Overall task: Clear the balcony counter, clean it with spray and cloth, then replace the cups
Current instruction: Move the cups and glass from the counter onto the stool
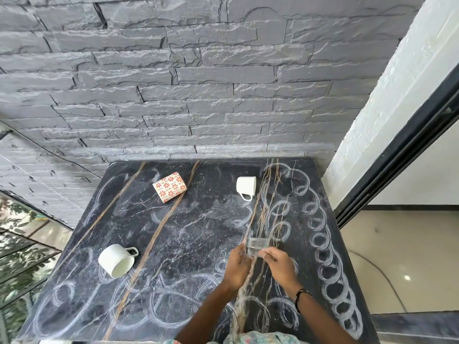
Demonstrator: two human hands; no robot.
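Head view: both hands lift a clear glass off the chalk-swirled desk.
Left hand and right hand fingers grasp it; best carried level, clear of the white cups.

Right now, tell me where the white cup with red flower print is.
The white cup with red flower print lies on its side at the counter's far left, near the stone wall.

Home balcony: dark marble counter against grey stone-clad wall, glass railing with foliage left, sliding door frame onto tiled floor right.
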